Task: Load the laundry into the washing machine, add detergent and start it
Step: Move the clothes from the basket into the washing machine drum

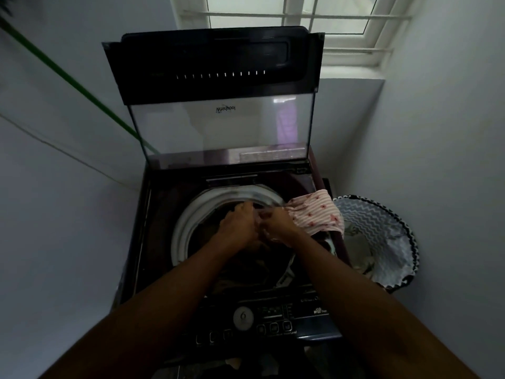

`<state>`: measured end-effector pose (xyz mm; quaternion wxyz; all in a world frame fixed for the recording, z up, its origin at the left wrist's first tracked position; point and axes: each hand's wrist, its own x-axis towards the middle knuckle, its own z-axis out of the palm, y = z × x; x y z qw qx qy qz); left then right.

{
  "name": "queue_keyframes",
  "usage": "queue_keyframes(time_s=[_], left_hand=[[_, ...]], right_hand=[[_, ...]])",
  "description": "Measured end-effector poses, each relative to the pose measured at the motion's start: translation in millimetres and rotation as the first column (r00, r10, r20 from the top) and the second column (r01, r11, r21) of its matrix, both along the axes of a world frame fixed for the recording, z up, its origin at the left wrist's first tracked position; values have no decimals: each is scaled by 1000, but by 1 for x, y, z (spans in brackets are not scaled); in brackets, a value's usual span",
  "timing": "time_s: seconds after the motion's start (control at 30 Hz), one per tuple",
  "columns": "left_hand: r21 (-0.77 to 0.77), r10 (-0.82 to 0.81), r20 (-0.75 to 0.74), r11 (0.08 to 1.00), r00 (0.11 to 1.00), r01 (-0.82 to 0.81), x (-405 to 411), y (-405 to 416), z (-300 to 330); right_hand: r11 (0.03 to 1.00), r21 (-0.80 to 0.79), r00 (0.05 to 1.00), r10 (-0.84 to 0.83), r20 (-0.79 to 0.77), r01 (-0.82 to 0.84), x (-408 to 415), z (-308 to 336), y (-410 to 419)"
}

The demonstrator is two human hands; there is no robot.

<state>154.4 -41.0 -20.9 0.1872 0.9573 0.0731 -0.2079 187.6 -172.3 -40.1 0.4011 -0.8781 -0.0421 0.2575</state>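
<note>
Laundry — a striped garment (317, 214) — is pinched by both hands (237, 225), (278, 224) over the drum (188, 217) for loading; basket (382, 228) right.

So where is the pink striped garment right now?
In the head view, the pink striped garment drapes over the washer's right edge, between the drum opening and the laundry basket, its near end at the right hand.

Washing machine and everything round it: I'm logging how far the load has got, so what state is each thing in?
Washing machine lid: raised, folded.
Drum: open, dark clothes inside.
Striped cloth: draped over the machine's right edge, partly above the drum.
Left hand: over the drum, grip unclear.
Right hand: holds the striped cloth.
Laundry basket: on the floor, some clothes left.
Control panel: display unreadable.
</note>
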Motion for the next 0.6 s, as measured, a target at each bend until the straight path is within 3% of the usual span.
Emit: queue_keyframes(time_s=[0.07, 0.17, 0.3, 0.6], left_hand=[[136, -196, 27, 972, 980, 191, 3, -4, 1], [86, -323, 65, 944, 944, 317, 8, -21, 6], [-125, -184, 171, 970, 968, 207, 19, -47, 16], [-200, -208, 300, 940, 931, 275, 37, -109, 8]], right_hand=[[1000, -26, 999, -7, 36, 8, 0, 4, -3], [997, -69, 994, -26, 103, 33, 5, 17, -16], [991, -63, 970, -103, 219, 120, 16, 32, -39], [926, -254, 884, -145, 444, 279, 28, 26, -96]])
